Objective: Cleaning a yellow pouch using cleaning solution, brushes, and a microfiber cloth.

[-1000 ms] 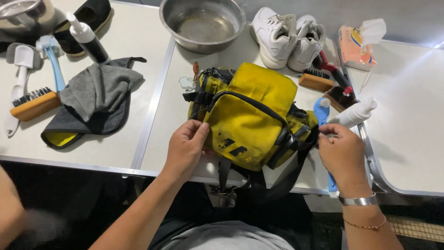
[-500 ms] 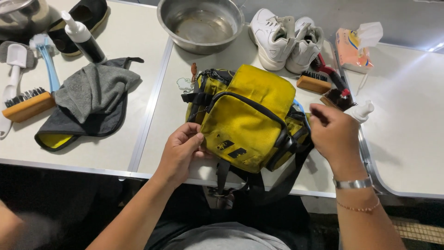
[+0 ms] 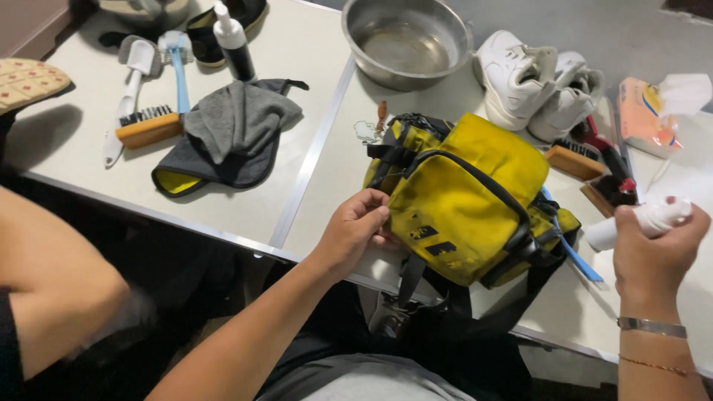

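A yellow bag (image 3: 464, 197) with black straps and zippers lies on the white table (image 3: 312, 200) in front of me. My left hand (image 3: 355, 232) pinches the bag's lower left edge. To the right of the bag, my right hand (image 3: 653, 249) is closed around a white bottle (image 3: 639, 221), held just above the table. A blue-handled brush (image 3: 572, 249) pokes out from under the bag beside that hand.
A steel bowl (image 3: 407, 41) and white sneakers (image 3: 538, 85) sit behind the bag. A tissue pack (image 3: 646, 111) and wooden brushes (image 3: 587, 167) lie at right. A grey cloth (image 3: 230, 130), brushes (image 3: 148, 126) and a black bottle (image 3: 232, 41) lie at left. Another person's arm (image 3: 52, 282) is at far left.
My right hand has gone from the bag's right side to the white bottle and lifted it. My left hand stays on the bag. The view has shifted right.
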